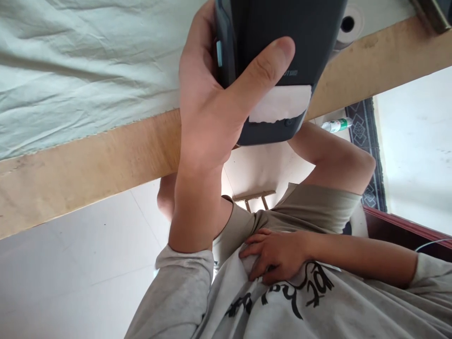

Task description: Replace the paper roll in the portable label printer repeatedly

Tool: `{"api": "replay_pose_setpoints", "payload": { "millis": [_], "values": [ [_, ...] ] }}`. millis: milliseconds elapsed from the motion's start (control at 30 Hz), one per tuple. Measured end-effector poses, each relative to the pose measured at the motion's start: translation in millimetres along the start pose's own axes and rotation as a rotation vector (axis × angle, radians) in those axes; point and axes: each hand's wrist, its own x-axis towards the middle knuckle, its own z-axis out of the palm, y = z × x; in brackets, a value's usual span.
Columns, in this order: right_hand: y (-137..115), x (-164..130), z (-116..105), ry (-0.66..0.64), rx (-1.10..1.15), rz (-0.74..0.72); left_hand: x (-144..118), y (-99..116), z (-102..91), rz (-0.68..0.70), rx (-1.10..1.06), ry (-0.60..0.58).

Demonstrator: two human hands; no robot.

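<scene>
My left hand (215, 103) is wrapped round a black handheld printer (278, 28) at the top of the head view, its thumb lying across the front face. A short strip of white paper (280, 103) with a torn lower edge shows near the device's rounded end, beside a small round button. The printer is held up over the table's edge, and its top is cut off by the frame. On the front of my grey printed shirt rests my right hand (278, 254), fingers apart and slightly bent, holding nothing.
A pale green cloth (88, 61) covers the table, whose wooden edge (88, 174) runs across the view. A white paper roll (349, 23) stands near the edge at the upper right, close to a dark metal-edged object (432, 14). A plastic bottle (337, 125) lies on the floor below.
</scene>
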Motion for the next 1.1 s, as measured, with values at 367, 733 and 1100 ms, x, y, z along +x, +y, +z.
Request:
{"api": "replay_pose_setpoints", "payload": {
  "millis": [367,733,1100],
  "values": [
    [-22.0,36.7,15.4,0.012,0.000,-0.047,-6.4,8.8,28.5,0.014,-0.039,0.223],
    [-24.8,-21.6,-11.8,-0.153,0.007,-0.022,-1.5,0.1,18.1,0.034,-0.075,0.077],
    [-34.0,9.3,-2.6,-0.182,-0.049,0.070,4.3,-14.7,2.6,0.105,-0.221,-0.031]
  ]
}}
